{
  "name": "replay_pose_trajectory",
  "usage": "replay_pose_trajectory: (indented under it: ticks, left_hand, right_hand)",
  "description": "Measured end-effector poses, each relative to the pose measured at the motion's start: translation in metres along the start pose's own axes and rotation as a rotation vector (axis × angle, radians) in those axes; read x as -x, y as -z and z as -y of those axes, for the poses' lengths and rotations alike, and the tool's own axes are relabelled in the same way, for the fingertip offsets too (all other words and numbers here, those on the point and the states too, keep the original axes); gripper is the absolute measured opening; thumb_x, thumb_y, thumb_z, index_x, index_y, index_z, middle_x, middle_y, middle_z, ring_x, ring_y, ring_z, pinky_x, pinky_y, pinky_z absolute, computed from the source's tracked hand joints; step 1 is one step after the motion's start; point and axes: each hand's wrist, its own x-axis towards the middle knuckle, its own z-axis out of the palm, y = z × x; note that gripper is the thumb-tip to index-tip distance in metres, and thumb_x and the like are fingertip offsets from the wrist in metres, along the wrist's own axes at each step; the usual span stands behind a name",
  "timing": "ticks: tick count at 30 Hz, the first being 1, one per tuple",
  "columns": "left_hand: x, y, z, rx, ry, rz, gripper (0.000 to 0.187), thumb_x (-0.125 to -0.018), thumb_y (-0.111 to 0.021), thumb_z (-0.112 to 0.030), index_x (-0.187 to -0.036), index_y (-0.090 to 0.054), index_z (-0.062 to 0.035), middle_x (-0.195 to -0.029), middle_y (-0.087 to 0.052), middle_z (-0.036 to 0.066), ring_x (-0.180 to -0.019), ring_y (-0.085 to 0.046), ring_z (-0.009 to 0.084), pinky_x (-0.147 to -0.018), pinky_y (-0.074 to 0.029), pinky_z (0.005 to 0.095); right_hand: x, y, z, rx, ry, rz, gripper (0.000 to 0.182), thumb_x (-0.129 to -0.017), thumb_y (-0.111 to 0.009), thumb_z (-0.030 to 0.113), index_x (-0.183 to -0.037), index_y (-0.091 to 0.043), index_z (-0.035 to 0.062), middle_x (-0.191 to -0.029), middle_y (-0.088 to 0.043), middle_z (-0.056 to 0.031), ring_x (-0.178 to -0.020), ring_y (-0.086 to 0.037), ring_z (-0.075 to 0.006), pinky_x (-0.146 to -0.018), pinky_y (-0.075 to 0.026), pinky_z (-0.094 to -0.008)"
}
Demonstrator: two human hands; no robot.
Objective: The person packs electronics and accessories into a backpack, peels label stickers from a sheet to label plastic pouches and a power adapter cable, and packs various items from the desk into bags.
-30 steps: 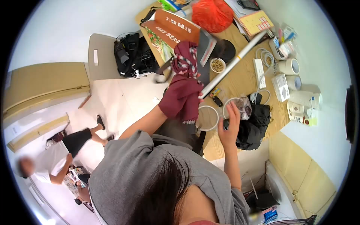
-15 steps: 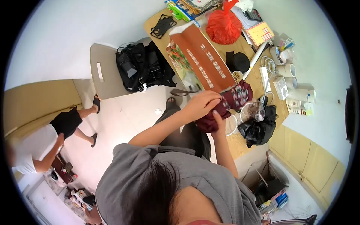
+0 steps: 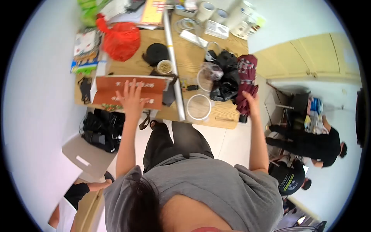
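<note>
My left hand (image 3: pixel 132 97) lies with spread fingers on a brown-orange cardboard box (image 3: pixel 110 86) with white lettering, at the left front of the table. At the table's right end, my right hand (image 3: pixel 252 103) is closed around the lower part of a folded maroon umbrella (image 3: pixel 247 67) with a floral pattern. A dark end of the umbrella shows below that hand. Just left of the umbrella is a black plastic bag (image 3: pixel 226 87). Two clear round tubs, one of them a round container (image 3: pixel 199 107) near the front edge, stand beside the bag.
A long silver-white roll (image 3: pixel 176 73) crosses the wooden table (image 3: pixel 224 116). Behind the box are a red plastic bag (image 3: pixel 121 40), a black round item (image 3: pixel 156 54) and a small cup (image 3: pixel 165 66). A chair (image 3: pixel 83 156) holds a black backpack (image 3: pixel 102 131). Other people are on both sides.
The view has turned towards the table. My left hand has left the umbrella and now rests on the box. The umbrella has moved with my right hand to the table's right end.
</note>
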Motion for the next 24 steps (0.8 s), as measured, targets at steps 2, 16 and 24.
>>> replay_pose_trajectory:
  ticks: [2, 16, 24]
  left_hand:
    - [-0.003, -0.024, 0.018, -0.054, -0.129, -0.033, 0.054, -0.07, -0.071, -0.027, -0.12, -0.053, -0.0166, -0.126, -0.049, 0.002, -0.124, -0.039, 0.02, -0.105, -0.012, 0.0601]
    - [-0.002, -0.052, -0.117, -0.217, 0.211, 0.223, 0.075, -0.07, -0.068, -0.029, -0.137, -0.036, -0.0138, -0.143, -0.031, 0.01, -0.134, -0.023, 0.0288, -0.107, -0.011, 0.0534]
    - [0.013, -0.057, -0.076, -0.331, 0.33, 0.149, 0.062, -0.068, -0.057, 0.004, -0.127, -0.048, -0.012, -0.125, -0.053, 0.009, -0.12, -0.046, 0.0266, -0.104, -0.027, 0.049]
  right_hand:
    - [-0.039, 0.056, 0.007, 0.215, 0.1, -0.086, 0.036, -0.074, -0.068, 0.017, -0.102, -0.054, -0.0014, -0.088, -0.062, -0.009, -0.076, -0.059, -0.0166, -0.068, -0.048, -0.0315]
    - [-0.4, 0.122, -0.077, 1.409, 0.271, -0.145, 0.058, -0.07, -0.068, 0.027, -0.123, -0.046, 0.0242, -0.108, -0.059, -0.006, -0.103, -0.056, -0.0249, -0.09, -0.039, -0.0446]
    - [-0.503, 0.085, -0.144, 1.249, 0.395, -0.236, 0.053, -0.077, -0.066, 0.026, -0.123, -0.044, 0.0123, -0.114, -0.051, -0.0158, -0.106, -0.048, -0.0344, -0.087, -0.041, -0.0477]
